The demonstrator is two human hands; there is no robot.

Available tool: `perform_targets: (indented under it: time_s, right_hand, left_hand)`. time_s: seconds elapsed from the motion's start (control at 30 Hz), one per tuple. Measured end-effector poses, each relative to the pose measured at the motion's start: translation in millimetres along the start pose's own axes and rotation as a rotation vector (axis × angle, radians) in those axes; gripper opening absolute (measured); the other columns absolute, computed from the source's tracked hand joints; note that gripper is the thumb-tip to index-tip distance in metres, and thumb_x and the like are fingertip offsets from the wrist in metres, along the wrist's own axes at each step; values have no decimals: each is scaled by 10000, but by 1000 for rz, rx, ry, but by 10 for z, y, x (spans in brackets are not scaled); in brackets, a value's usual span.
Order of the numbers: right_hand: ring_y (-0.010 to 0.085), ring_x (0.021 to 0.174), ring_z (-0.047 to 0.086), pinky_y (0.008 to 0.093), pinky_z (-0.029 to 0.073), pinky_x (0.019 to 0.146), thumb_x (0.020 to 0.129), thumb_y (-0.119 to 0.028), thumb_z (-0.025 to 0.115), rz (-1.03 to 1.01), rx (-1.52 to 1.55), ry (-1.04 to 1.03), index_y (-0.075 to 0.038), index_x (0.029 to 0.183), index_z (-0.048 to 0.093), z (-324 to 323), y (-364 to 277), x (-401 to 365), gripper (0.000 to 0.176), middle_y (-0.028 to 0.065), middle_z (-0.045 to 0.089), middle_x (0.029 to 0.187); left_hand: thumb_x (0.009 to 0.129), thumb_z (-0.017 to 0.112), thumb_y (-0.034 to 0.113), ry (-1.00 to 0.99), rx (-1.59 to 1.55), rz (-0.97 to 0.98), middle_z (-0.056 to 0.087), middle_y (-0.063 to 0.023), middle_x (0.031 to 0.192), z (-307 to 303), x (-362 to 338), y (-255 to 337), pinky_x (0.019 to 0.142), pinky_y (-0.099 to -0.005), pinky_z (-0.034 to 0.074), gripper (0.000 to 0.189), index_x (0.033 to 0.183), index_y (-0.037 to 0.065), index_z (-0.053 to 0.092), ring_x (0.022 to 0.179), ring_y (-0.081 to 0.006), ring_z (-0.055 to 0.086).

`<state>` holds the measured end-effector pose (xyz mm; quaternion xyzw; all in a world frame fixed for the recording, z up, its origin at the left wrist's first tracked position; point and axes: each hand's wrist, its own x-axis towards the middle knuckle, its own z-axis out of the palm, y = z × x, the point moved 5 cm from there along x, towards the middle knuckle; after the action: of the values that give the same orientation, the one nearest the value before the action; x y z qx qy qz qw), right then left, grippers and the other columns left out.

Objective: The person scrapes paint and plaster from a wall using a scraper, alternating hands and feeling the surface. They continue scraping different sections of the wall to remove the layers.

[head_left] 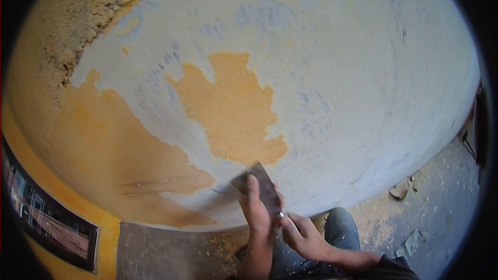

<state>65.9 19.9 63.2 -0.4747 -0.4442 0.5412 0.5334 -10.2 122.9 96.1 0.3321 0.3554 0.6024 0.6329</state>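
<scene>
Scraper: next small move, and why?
Probably work the scraper into the central yellow patch's ragged lower edge: that edge appears just above the blade, the left hand grips the blade, and the right hand holds the handle end.

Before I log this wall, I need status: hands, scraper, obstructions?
Left hand grips scraper by blade; right hand at handle end. Wall patchy, orange and pale. Floor flakes at right, clear of scraper.
</scene>
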Motion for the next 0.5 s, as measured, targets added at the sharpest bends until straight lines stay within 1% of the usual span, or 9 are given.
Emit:
perform_targets:
  time_s: [0.03, 0.07, 0.1, 0.17, 0.2, 0.37, 0.43, 0.47, 0.5]
  right_hand:
    - [128, 631, 484, 323, 427, 603, 1036, -259, 439, 0, -41, 26, 16, 928, 559, -33, 95, -40, 319, 54, 508, 671]
    - [134, 642, 493, 324, 428, 615, 1030, -254, 451, 53, -33, 46, 16, 927, 561, -50, 168, -86, 310, 57, 517, 671]
    - [134, 642, 493, 324, 428, 615, 1030, -254, 451, 60, -31, 48, 16, 927, 561, -45, 170, -34, 310, 57, 517, 671]
    - [139, 655, 501, 315, 437, 634, 1028, -252, 451, -42, -95, 61, 11, 927, 566, 36, 91, 16, 304, 59, 529, 686]
    - [140, 658, 502, 317, 438, 639, 1026, -253, 455, 7, -67, 50, 9, 932, 566, 52, 67, 0, 300, 61, 534, 702]
    - [133, 663, 499, 317, 429, 628, 1024, -254, 463, 64, -65, 45, 13, 930, 565, -17, 106, -18, 300, 61, 521, 683]
    - [130, 659, 499, 305, 429, 625, 1026, -258, 458, 65, -42, 32, 12, 931, 564, 55, 19, 55, 306, 53, 523, 678]
    - [130, 642, 496, 302, 431, 617, 1027, -259, 453, -5, -112, 33, 15, 935, 560, 5, 74, 66, 308, 50, 536, 687]
    - [130, 642, 496, 302, 431, 617, 1027, -259, 453, -6, -112, 30, 15, 935, 560, -16, 57, 16, 308, 50, 536, 687]
  left_hand:
    - [933, 566, 529, -17, 11, -73, 567, -66, 674, -37, -29, -126, 395, -264, 428, 492, 844, 46, 551, 443, -143, 525]
    - [930, 575, 525, -22, 46, -43, 573, -73, 687, -60, -45, -193, 394, -259, 429, 486, 837, 48, 559, 447, -145, 532]
    - [930, 575, 525, -19, 48, -50, 573, -73, 687, -57, -5, -179, 394, -259, 429, 486, 837, 48, 559, 447, -145, 532]
    - [939, 570, 505, 9, 19, -73, 579, -84, 698, -82, 11, -104, 389, -269, 434, 470, 850, 44, 557, 432, -158, 526]
    - [944, 562, 503, 21, 21, -45, 580, -87, 699, -59, 5, -76, 384, -277, 434, 466, 870, 43, 552, 429, -163, 525]
    - [938, 566, 517, -14, 43, -37, 574, -81, 694, -62, -15, -128, 384, -271, 427, 479, 905, 40, 548, 441, -160, 530]
    - [953, 550, 496, 17, -26, -1, 573, -84, 687, -42, 40, -40, 381, -282, 428, 462, 904, 37, 543, 431, -165, 525]
    - [959, 542, 487, 27, -42, -41, 571, -82, 681, -78, 45, -86, 382, -287, 427, 453, 898, 38, 539, 428, -167, 519]
    - [959, 542, 487, 29, -41, -38, 571, -82, 681, -94, 13, -100, 382, -287, 427, 453, 898, 38, 539, 428, -167, 519]
